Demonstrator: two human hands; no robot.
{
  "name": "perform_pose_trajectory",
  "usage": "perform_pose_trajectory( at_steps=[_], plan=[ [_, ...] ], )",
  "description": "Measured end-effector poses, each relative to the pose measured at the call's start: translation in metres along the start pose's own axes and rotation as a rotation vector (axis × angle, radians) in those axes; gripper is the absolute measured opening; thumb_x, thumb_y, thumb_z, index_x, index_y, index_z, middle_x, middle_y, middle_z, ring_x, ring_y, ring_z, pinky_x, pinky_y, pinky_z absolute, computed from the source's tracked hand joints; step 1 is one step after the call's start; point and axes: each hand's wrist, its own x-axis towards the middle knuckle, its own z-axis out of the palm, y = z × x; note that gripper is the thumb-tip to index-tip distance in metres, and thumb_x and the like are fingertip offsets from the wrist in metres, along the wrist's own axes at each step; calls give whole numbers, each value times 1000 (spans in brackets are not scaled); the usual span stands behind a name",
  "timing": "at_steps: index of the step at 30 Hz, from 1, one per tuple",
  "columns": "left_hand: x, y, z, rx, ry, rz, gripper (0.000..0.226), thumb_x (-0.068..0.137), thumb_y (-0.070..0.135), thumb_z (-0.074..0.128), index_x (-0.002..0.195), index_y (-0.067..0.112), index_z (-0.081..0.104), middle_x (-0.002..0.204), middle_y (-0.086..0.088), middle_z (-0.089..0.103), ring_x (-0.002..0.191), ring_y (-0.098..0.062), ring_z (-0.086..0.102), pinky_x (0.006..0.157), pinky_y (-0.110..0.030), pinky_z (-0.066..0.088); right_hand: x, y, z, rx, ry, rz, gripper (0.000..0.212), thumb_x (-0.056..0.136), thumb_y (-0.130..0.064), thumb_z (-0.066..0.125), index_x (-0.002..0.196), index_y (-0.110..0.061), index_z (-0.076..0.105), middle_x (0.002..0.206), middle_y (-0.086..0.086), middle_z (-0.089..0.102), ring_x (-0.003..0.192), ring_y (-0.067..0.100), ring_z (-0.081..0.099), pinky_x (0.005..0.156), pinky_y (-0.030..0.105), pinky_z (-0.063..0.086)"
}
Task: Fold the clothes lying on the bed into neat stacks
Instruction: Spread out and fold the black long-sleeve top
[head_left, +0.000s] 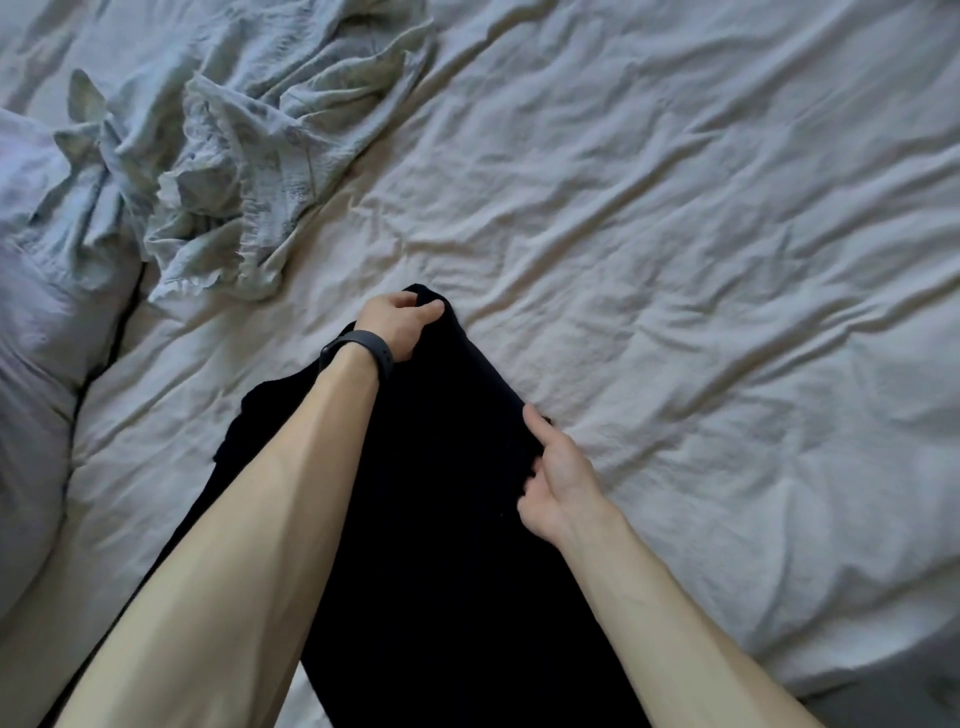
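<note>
I see a bed (701, 260) covered with a pale, very wrinkled sheet. On its near middle part lies a black garment (441, 519). Farther to the left, a light green garment (249, 156) lies crumpled in a heap, and a pillow (36, 312) rests just beside it at the left edge.

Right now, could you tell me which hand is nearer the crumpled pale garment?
Left. The left hand, gripping the black garment at its far end, sits just below-right of the pale garment; the right hand grips farther right.
</note>
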Motion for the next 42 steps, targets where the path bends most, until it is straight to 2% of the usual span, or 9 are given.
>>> perform_pose_trajectory(
  at_steps=[3,6,11,14,17,19,23,28,42],
  plan=[
    [-2,-6,5,-100,7,31,32,92,29,71,120,16,64,93,5,67,86,-16,67,81,-32,56,2,5,-4,29,-47,-77,26,96,-25,67,119,-14,70,108,8,77,110,27,69,98,44,55],
    [-16,-20,8,-44,117,148,30,92,28,68,121,21,61,107,4,65,95,-13,63,88,-28,50,0,11,-17,-175,-19,-193,20,97,-21,66,115,-15,70,108,5,77,105,22,72,89,35,57],
    [-78,-93,24,114,513,464,39,90,22,60,129,16,56,124,-1,57,109,-15,55,97,-32,46,-24,9,-34,-1109,454,-723,14,92,-34,67,99,-25,60,101,-7,65,88,6,63,74,15,43],
    [-120,-165,60,301,559,511,50,90,32,55,138,16,53,145,-4,47,130,-22,48,107,-44,41,-22,16,-17,-1369,370,-1148,16,92,-30,64,105,-22,59,105,-7,58,98,14,56,89,27,45],
    [-149,-223,94,469,409,435,63,95,45,42,154,23,34,163,-2,25,150,-20,22,118,-52,23,11,31,20,-1676,184,-1416,42,94,-35,53,130,-14,58,138,5,55,130,23,47,110,40,38],
    [-157,-252,107,532,342,377,69,97,51,37,158,26,19,167,1,12,154,-18,9,118,-54,12,40,38,40,-2035,126,-1419,64,99,-44,41,155,-14,35,165,7,26,154,23,18,124,46,15],
    [-169,-297,112,626,313,373,73,97,58,32,160,30,8,168,1,0,154,-20,-1,118,-54,-1,85,13,46,-2487,213,-1312,74,102,-60,17,162,-22,-6,168,-2,-17,153,13,-21,123,51,-12],
    [-193,-360,103,676,295,403,70,98,57,32,159,33,10,168,1,-1,154,-20,-1,118,-55,-1,79,20,44,-2489,425,-1355,78,101,-63,12,161,-19,-10,168,2,-19,153,17,-24,121,54,-15],
    [-269,-497,90,647,281,325,103,77,81,44,159,25,16,167,-6,13,153,-26,11,119,-57,5,26,253,-153,-2796,-32,-1193,77,99,-66,37,162,-31,11,170,8,-7,156,32,-8,122,62,5]
  ],
)
